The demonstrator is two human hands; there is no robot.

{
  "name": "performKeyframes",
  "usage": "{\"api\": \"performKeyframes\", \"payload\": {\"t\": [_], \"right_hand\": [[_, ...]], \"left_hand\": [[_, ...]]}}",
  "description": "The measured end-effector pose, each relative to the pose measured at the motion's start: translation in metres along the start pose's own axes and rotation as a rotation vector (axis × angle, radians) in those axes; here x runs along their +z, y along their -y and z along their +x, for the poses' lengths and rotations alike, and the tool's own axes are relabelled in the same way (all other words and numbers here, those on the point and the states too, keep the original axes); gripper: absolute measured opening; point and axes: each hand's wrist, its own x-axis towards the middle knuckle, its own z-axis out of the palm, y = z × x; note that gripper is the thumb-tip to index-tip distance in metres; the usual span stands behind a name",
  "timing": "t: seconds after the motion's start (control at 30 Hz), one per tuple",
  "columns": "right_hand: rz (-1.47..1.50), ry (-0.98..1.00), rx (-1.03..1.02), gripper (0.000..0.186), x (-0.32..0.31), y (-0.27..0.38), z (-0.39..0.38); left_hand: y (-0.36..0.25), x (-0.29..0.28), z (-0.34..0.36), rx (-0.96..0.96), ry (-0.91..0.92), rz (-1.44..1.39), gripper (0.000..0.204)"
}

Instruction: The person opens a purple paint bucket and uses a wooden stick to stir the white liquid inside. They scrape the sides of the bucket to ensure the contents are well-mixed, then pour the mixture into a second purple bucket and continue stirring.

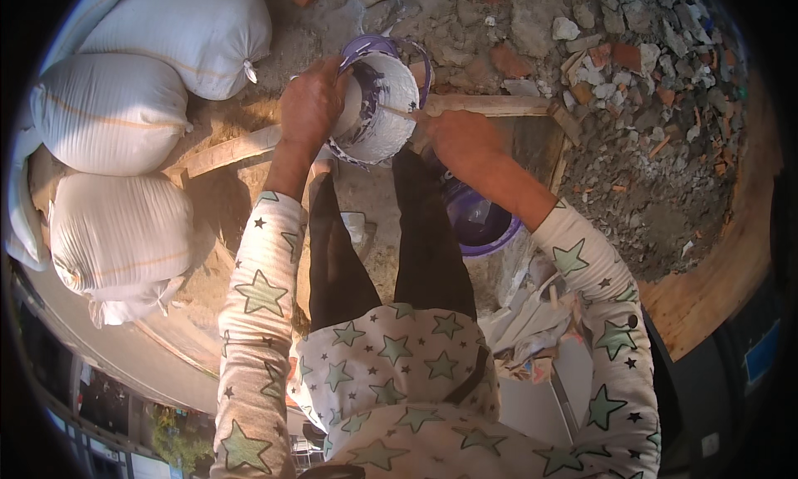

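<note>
A small purple bucket [407, 142], its inside coated with white and dark smears, is tipped so that its mouth shows between my hands. My left hand [312, 103] is closed on the left side of its rim. Closed at the other side, my right hand [462, 142] grips a thin, light-coloured stick-like tool [394, 111] that reaches into the bucket. The tool's far end and its exact kind cannot be made out. Below my right hand stands a larger purple bucket [492, 248], partly hidden by my arm and leg.
Stuffed white sacks [120, 229] are piled at the left. A heap of broken brick and concrete rubble [648, 146] lies at the right. Wooden planks [490, 106] run across the dirt beyond my legs. Crumpled scraps [540, 321] lie beside my right arm.
</note>
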Motion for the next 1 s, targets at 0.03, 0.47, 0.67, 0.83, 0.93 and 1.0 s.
{"api": "performKeyframes", "payload": {"t": [0.03,0.47,0.67,0.83,0.93,1.0], "right_hand": [[-0.001,0.007,0.000,0.036,-0.001,0.005,0.000],[-0.033,-0.056,-0.087,0.036,-0.019,0.004,-0.022],[-0.046,0.058,-0.045,0.038,-0.039,-0.009,-0.015],[0.153,0.167,-0.031,0.040,-0.030,-0.009,-0.012],[0.265,0.261,-0.051,0.042,-0.019,-0.011,-0.007],[0.320,0.246,-0.017,0.043,0.006,-0.012,-0.007]], "left_hand": [[-0.001,0.000,0.000,-0.001,0.010,0.029,0.027],[-0.010,0.008,0.002,0.011,0.054,0.071,0.024],[-0.005,0.007,-0.001,0.031,0.029,0.086,0.024],[-0.008,0.007,-0.002,0.024,0.017,0.118,0.022],[-0.002,0.011,-0.003,0.068,-0.058,0.111,0.018],[0.003,0.013,-0.002,0.092,-0.075,0.116,0.018]]}}
